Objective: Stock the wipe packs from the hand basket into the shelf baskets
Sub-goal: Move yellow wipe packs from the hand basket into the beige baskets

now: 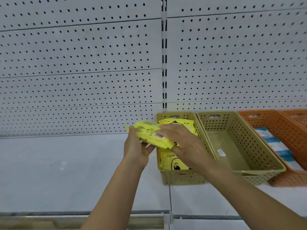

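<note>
Here, left hand and right hand clasped round yellow wipe pack above "Ckok" packs in olive basket

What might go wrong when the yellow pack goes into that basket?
1. The yellow pack, held by the left hand and right hand, hangs over the left rim of the first green basket. Let go there, it might slip onto the shelf beside it.
2. That basket already holds yellow packs, so this one may sit high and slide off. The next green basket looks nearly empty.
</note>
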Motion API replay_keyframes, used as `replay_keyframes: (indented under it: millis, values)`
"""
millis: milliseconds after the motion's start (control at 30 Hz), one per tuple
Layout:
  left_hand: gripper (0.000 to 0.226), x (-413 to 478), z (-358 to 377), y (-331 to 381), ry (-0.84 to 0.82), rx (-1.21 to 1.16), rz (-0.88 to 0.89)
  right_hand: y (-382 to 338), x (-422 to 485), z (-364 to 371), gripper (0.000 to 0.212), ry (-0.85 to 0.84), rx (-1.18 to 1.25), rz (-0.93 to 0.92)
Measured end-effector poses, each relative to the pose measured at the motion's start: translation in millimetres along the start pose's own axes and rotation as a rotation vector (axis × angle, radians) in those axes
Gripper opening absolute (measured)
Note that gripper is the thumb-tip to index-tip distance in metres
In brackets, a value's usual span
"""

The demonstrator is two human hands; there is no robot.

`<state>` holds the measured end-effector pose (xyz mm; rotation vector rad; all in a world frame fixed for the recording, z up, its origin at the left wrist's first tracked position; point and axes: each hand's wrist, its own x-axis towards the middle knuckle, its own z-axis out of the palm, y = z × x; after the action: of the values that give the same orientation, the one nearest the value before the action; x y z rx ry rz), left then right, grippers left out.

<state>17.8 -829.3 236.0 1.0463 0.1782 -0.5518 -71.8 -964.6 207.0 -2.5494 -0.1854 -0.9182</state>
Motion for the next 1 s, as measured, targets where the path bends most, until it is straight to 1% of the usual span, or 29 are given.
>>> replay_keyframes:
  millis: [33,100,133,200,300,367,433,500,533,567,633,667,733,800,867,900,933,967,1000]
  values:
    - [0.049,-1,3,0,-0.027,0.031,0.023,-1,0,-3,0.039,0.061,0.119,0.083]
    - [0.051,-1,7,-2,-0.013,0.179,0.088,-8,2,-16,0.016,0.15,0.406,0.349]
    - [0.047,0,6,-4,0.003,0.277,0.133,-10,3,-22,0.012,0.194,0.513,0.488]
    - [0.033,1,5,-9,-0.005,0.443,0.273,-7,2,-30,0.021,0.253,0.618,0.705]
    - [0.038,6,0,-22,-0.008,0.638,0.496,5,-4,-35,0.028,0.29,0.559,0.861]
    - [0.041,8,-5,-31,-0.006,0.723,0.524,10,-10,-36,0.038,0.312,0.544,0.94]
    - [0.044,11,-9,-40,-0.014,0.811,0.501,9,-14,-40,0.04,0.302,0.543,1.002]
    - [0.044,12,-13,-45,-0.012,1.033,0.541,8,-17,-44,0.03,0.26,0.509,1.017]
    - [0.041,13,-16,-47,-0.008,1.123,0.572,10,-18,-45,0.026,0.234,0.467,1.019]
    - [0.035,13,-18,-47,-0.002,1.175,0.61,11,-18,-48,0.025,0.202,0.41,1.018]
    - [0.019,11,-22,-46,-0.029,1.2,0.69,16,-20,-48,0.027,0.116,0.301,1.023]
    - [0.021,10,-24,-46,-0.078,1.244,0.732,20,-21,-46,0.029,0.054,0.267,1.042]
    - [0.029,5,-24,-46,-0.236,1.413,0.771,24,-23,-37,0.033,-0.072,0.21,1.089]
    - [0.032,0,-22,-50,-0.395,1.606,0.746,26,-24,-26,0.033,-0.179,0.119,1.106]
    - [0.032,0,-22,-55,-0.519,1.755,0.679,21,-21,-21,0.024,-0.306,-0.061,1.052]
    - [0.034,1,-23,-57,-0.565,1.814,0.652,16,-20,-20,0.021,-0.349,-0.176,0.989]
    - [0.039,3,-26,-59,-0.595,1.869,0.63,13,-22,-19,0.029,-0.377,-0.307,0.909]
    - [0.044,6,-28,-60,-0.617,1.913,0.617,10,-23,-18,0.042,-0.392,-0.441,0.808]
    - [0.048,8,-29,-61,-0.633,1.939,0.615,6,-25,-17,0.05,-0.411,-0.541,0.722]
